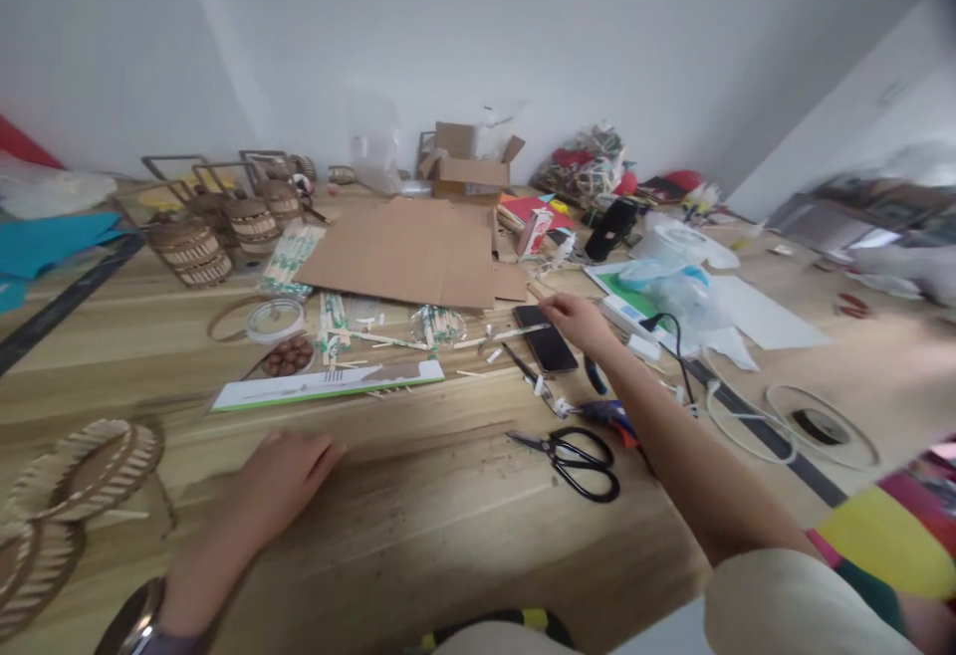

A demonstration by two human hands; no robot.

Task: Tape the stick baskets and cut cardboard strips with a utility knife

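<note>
My left hand (pixel 288 481) rests on the wooden table at the lower left, back upward, its fingers curled together; what they hold, if anything, is hidden. My right hand (pixel 572 319) reaches forward, fingers bent down, beside the upper right of a black phone (pixel 551 344) and close to the cardboard edge. Its fingertips are too small to make out. Black-handled scissors (pixel 572 458) lie below the phone. A glue gun (pixel 608 416) is partly beneath my right forearm. Left of the phone lie thin wooden strips (pixel 388 339) and a white-and-green board (pixel 329 388).
Flat cardboard (pixel 403 252) spans the middle, with an open box (pixel 472 169) behind. Slatted wooden buckets (pixel 190 252) stand at the left, tape rolls (pixel 275 320) nearer. Round slatted pieces (pixel 82 471) sit front left. A cable (pixel 679 361) and plastic bags (pixel 672 287) lie right.
</note>
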